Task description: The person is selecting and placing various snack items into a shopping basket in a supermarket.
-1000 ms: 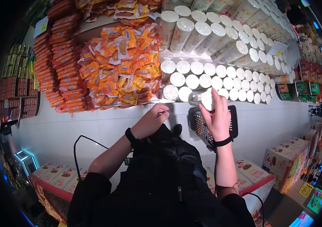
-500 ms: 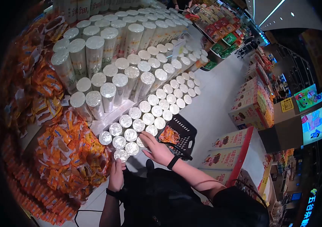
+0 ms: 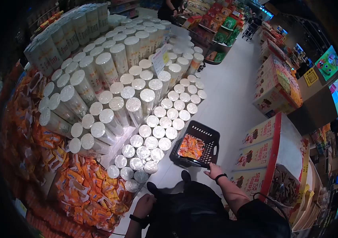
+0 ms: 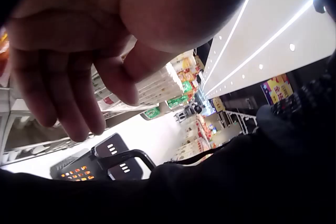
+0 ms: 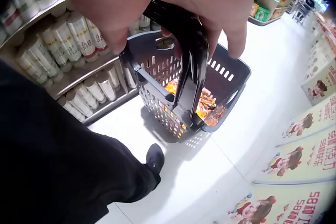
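My right hand (image 3: 215,171) is at the black handle of a shopping basket (image 3: 212,139). In the right wrist view, its fingers pass round the handle (image 5: 190,50) from above, with the thumb spread to one side. Orange packets (image 5: 206,100) lie in the bottom of the basket. My left hand (image 3: 144,204) hangs beside the body holding nothing, near the front row of white-topped cylindrical packs (image 3: 131,185). The left wrist view has its fingers (image 4: 79,98) loosely bent, with the basket beyond them.
Tall cylindrical packs (image 3: 106,65) fill stepped shelves on the left, beside a heap of orange-wrapped snacks (image 3: 93,190). Printed boxes (image 3: 252,154) form a stack right of the basket. Ahead, the aisle floor (image 3: 232,85) runs past a shelf of green and red packages (image 3: 221,36).
My right hand has left the white-topped packs and taken hold of the basket's handle. The left hand has drawn back from the packs to the body's side. The head view has turned right.
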Available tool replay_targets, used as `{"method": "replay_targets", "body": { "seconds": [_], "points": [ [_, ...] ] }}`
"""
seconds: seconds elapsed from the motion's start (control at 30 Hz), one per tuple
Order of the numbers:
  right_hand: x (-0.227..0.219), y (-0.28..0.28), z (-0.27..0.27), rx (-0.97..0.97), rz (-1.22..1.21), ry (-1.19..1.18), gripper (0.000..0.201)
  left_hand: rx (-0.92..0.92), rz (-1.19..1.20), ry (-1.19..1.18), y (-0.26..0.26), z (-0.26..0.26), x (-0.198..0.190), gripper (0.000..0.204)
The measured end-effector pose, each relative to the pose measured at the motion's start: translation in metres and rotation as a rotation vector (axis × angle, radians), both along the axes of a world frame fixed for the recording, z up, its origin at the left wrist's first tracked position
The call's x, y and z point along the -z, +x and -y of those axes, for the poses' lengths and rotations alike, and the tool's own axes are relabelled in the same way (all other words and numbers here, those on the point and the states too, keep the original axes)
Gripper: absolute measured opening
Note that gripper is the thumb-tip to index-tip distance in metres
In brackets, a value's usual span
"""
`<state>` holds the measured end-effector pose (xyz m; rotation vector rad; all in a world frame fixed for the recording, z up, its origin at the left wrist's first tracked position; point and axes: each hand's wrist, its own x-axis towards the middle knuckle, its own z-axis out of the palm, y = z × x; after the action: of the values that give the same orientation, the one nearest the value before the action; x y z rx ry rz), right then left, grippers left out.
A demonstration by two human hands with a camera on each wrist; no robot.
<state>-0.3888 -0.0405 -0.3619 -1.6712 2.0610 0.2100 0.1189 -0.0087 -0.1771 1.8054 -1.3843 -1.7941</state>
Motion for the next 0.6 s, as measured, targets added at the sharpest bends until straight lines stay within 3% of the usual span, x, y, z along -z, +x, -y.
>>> {"method": "replay_targets", "body": {
  "seconds": [0.1,0.17,0.2,0.33,0.37,0.47,0.57,0.6],
  "points": [
    [0.023,-0.009,0.022,-0.032,0.133,-0.177,0.051,0.079,0.096,-0.102,-0.03,0.008,0.004,0.038],
    [0.028,-0.008,0.045,-0.085,0.192,0.012,0.044,0.087,0.151,-0.135,-0.059,0.014,0.004,0.036],
    [0.034,-0.006,0.054,-0.108,0.204,0.04,0.041,0.182,0.185,-0.265,-0.07,0.018,0.016,0.036],
    [0.038,-0.013,0.068,0.031,0.273,0.121,0.04,0.2,0.18,-0.3,-0.145,0.036,0.034,0.028],
    [0.056,-0.023,0.069,-0.023,0.257,0.053,0.037,0.21,0.168,-0.279,-0.17,0.044,0.032,0.021],
    [0.038,-0.062,0.088,-0.058,0.26,0.065,0.034,0.268,0.103,-0.295,-0.238,0.073,0.04,0.017],
    [0.037,-0.088,0.111,-0.032,0.356,0.107,0.034,0.351,0.116,-0.296,-0.309,0.108,0.02,0.02],
    [0.041,-0.093,0.118,-0.021,0.358,0.013,0.035,0.393,0.136,-0.313,-0.327,0.119,0.011,0.022]
  ]
}}
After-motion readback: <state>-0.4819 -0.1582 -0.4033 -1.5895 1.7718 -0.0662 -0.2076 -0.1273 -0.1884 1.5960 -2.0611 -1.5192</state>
